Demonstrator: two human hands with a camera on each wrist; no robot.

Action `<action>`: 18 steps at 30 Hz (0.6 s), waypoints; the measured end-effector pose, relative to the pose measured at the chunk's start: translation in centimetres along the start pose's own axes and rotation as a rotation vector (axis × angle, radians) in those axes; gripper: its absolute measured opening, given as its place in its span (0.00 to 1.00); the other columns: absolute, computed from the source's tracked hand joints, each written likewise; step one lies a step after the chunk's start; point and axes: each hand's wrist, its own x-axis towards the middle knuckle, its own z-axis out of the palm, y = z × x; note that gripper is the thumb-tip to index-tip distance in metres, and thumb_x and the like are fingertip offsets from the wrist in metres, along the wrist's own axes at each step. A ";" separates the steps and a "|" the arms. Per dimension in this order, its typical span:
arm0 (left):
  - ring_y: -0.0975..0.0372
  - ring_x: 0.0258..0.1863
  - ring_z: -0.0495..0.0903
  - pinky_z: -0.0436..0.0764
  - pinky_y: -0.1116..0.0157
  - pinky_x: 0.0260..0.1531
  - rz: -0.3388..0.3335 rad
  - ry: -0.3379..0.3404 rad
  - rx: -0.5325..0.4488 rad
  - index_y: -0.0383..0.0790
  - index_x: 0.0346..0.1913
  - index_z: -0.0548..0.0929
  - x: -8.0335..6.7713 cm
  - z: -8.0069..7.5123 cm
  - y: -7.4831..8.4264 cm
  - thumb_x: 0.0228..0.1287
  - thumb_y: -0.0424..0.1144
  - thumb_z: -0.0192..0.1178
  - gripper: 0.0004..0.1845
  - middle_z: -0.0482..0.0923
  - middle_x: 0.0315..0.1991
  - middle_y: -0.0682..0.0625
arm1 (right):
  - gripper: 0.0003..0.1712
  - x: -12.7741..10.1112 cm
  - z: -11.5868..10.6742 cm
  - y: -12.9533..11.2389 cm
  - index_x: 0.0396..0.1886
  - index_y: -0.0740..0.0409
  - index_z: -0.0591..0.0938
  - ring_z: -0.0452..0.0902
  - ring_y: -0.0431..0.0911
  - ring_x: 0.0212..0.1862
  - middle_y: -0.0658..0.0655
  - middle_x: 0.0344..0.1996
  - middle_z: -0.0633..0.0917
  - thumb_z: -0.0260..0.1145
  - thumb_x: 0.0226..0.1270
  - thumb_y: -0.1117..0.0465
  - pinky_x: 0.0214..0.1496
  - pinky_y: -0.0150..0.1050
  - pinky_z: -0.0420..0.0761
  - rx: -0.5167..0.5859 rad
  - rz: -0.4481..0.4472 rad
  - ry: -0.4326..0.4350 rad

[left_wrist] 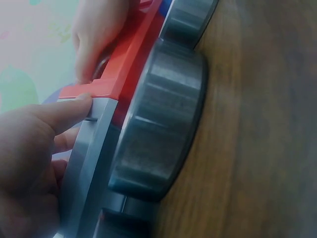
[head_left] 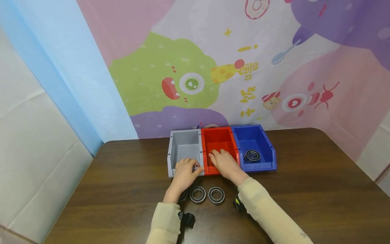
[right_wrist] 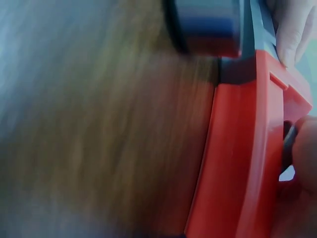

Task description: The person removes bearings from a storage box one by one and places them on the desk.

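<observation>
My left hand [head_left: 184, 173] grips the front lip of the grey bin [head_left: 185, 137], its thumb on the rim by the red bin [head_left: 217, 134] and its fingers inside. Reaching into the red bin, my right hand [head_left: 224, 163] pinches a ball bearing [right_wrist: 288, 148], mostly hidden by the fingers and the bin wall. On the table in front of the bins lie two bearings, one left [head_left: 197, 195] and one right [head_left: 216, 195]. A third bearing [head_left: 183, 196] is partly covered by my left wrist.
The blue bin [head_left: 265, 145] joins the red one on the right and holds a bearing [head_left: 252, 156] near its front. All three bins stand at the back of the brown wooden table [head_left: 128, 189], against a printed cloth [head_left: 195, 44].
</observation>
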 end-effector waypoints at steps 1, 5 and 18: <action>0.59 0.30 0.66 0.60 0.62 0.35 -0.001 -0.002 0.000 0.45 0.30 0.77 0.0 0.0 0.0 0.57 0.50 0.59 0.12 0.71 0.26 0.53 | 0.19 -0.1 -0.1 0.0 0.46 0.58 0.77 0.75 0.54 0.41 0.61 0.36 0.79 0.47 0.70 0.50 0.49 0.48 0.74 0.004 -0.005 0.011; 0.58 0.31 0.66 0.60 0.62 0.36 -0.006 -0.007 -0.001 0.44 0.30 0.77 0.0 0.0 -0.1 0.57 0.50 0.59 0.12 0.71 0.27 0.52 | 0.20 -0.4 -0.4 0.1 0.44 0.57 0.77 0.75 0.52 0.39 0.60 0.34 0.79 0.47 0.70 0.48 0.47 0.46 0.75 -0.003 -0.034 0.047; 0.58 0.31 0.66 0.61 0.61 0.36 0.003 -0.001 -0.002 0.44 0.30 0.77 0.0 0.1 -0.1 0.58 0.50 0.59 0.12 0.71 0.27 0.52 | 0.25 -2.8 -1.7 0.1 0.42 0.54 0.78 0.73 0.48 0.27 0.57 0.31 0.77 0.51 0.64 0.39 0.31 0.42 0.77 -0.018 -0.043 0.156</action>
